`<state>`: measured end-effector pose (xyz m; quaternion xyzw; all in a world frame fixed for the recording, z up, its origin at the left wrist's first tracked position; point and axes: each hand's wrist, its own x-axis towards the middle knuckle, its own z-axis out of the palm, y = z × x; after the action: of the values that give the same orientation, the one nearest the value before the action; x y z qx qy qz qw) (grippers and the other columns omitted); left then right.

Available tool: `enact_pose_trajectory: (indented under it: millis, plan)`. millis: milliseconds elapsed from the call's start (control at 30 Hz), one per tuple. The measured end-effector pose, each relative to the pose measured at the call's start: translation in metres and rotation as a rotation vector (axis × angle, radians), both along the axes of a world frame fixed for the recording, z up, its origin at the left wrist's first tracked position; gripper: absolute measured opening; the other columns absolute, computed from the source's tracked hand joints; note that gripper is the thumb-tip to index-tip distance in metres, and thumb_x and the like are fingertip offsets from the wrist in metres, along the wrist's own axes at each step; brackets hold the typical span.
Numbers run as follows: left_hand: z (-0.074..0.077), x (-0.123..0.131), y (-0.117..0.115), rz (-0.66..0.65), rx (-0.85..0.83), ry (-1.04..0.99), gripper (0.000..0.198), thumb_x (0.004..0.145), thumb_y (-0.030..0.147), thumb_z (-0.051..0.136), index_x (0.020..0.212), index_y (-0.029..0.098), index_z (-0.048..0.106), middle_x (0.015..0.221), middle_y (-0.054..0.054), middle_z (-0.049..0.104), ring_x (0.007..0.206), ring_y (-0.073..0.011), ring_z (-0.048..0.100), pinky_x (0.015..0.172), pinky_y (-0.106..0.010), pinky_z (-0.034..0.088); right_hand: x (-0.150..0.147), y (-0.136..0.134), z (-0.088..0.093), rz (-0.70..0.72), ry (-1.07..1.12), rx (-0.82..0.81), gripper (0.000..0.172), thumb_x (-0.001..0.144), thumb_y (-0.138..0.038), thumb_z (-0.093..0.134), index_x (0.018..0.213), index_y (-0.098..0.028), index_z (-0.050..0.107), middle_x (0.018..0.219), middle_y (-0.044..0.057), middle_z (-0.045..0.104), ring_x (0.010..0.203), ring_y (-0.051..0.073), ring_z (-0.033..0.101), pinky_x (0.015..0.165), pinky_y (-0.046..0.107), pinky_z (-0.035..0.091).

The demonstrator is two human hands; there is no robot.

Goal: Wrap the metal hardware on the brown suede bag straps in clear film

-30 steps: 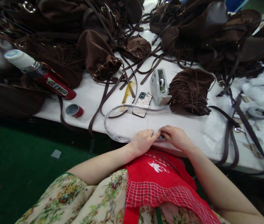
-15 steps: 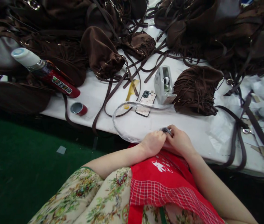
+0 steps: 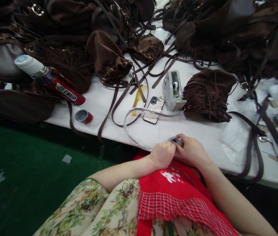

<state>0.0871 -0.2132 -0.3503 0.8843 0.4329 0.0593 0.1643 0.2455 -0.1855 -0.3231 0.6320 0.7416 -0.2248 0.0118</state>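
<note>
Grey, plastic-wrapped strap [image 3: 163, 113] looks partly coiled: left hand [image 3: 162, 154] and right hand [image 3: 192, 149] grip the roll [image 3: 175, 140]; beyond their fingers, a long loop [image 3: 126, 118] lies unrolled.

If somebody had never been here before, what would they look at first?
Probably the bright red apron at the bottom, with the left hand and right hand meeting just above it at a small greyish bundle. Next, perhaps, the red bottle with its white cap, over on the left. Lots of dark brown bags also stand out, piled along the far side of the white table.
</note>
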Motion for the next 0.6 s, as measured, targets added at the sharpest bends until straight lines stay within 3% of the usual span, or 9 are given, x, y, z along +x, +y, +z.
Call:
enact_pose_trajectory:
  millis: [100,200,300,400,500,600]
  plan:
    - [-0.001,-0.001,-0.001,-0.022,0.027,-0.025,0.015,0.091,0.013,0.039,0.093,0.014,0.054,0.085,-0.007,0.062,0.077,-0.0192,0.061,0.065,-0.030,0.050,-0.003,-0.010,-0.006,-0.073,0.017,0.033,0.021,0.087,-0.030,0.050,0.103,-0.024,0.062,0.082,0.003,0.070,0.070,0.019,0.064,0.060,0.027,0.041]
    - [0.002,-0.018,0.002,-0.081,0.131,-0.031,0.020,0.094,0.019,0.040,0.107,0.013,0.054,0.088,-0.007,0.062,0.080,-0.0184,0.061,0.069,-0.030,0.050,0.002,-0.009,-0.012,-0.035,0.075,0.025,0.021,0.087,-0.028,0.048,0.103,-0.025,0.063,0.086,0.003,0.071,0.074,0.019,0.064,0.065,0.027,0.043]
    - [0.008,-0.036,0.006,-0.138,0.207,-0.007,0.031,0.096,0.026,0.039,0.124,0.016,0.048,0.089,-0.006,0.061,0.081,-0.0185,0.060,0.069,-0.030,0.049,0.014,0.004,-0.013,0.137,0.184,-0.015,0.025,0.088,-0.026,0.047,0.107,-0.025,0.064,0.098,0.003,0.071,0.087,0.019,0.064,0.077,0.028,0.045]
    - [0.015,-0.040,0.008,-0.245,0.238,-0.008,0.031,0.096,0.024,0.037,0.125,0.018,0.048,0.091,-0.006,0.060,0.081,-0.0178,0.060,0.070,-0.030,0.049,0.021,0.018,-0.006,0.371,0.239,-0.079,0.029,0.088,-0.022,0.045,0.108,-0.025,0.066,0.101,0.004,0.069,0.092,0.018,0.062,0.082,0.028,0.044]
    - [0.018,-0.030,0.008,-0.275,0.207,-0.004,0.025,0.094,0.019,0.038,0.113,0.016,0.055,0.092,-0.007,0.060,0.078,-0.0170,0.060,0.065,-0.029,0.049,0.019,0.024,0.004,0.517,0.149,-0.103,0.029,0.086,-0.019,0.045,0.101,-0.026,0.069,0.088,0.004,0.067,0.082,0.019,0.063,0.075,0.028,0.044]
    - [0.017,-0.017,0.004,-0.268,0.155,-0.009,0.017,0.090,0.016,0.042,0.088,0.014,0.059,0.085,-0.008,0.060,0.070,-0.0167,0.060,0.052,-0.027,0.045,0.017,0.018,0.007,0.536,0.073,-0.082,0.027,0.084,-0.018,0.044,0.089,-0.024,0.070,0.082,0.005,0.065,0.077,0.019,0.063,0.072,0.029,0.045]
